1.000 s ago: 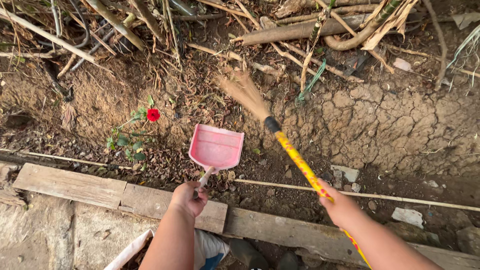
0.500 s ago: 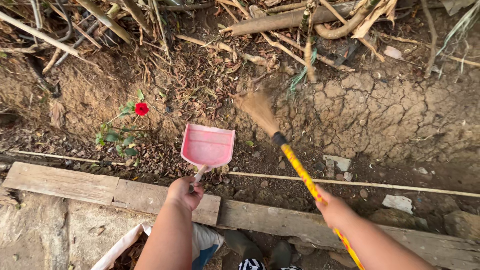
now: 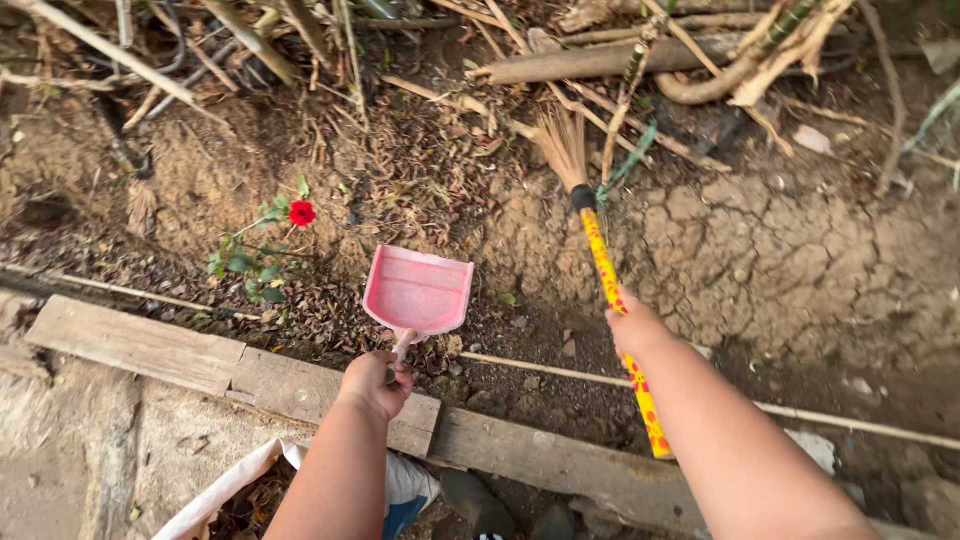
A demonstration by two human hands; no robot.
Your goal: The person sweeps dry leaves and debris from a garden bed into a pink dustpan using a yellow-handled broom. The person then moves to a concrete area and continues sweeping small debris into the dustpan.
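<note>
My right hand, clenched round the yellow broom, has swung its bristles farther up the cracked soil, away from the pink dustpan. My left hand keeps gripping that pan's handle, low on the leaf litter.

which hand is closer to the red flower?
Left. The left hand is below and right of the red flower; the right hand is far off to its right.
</note>
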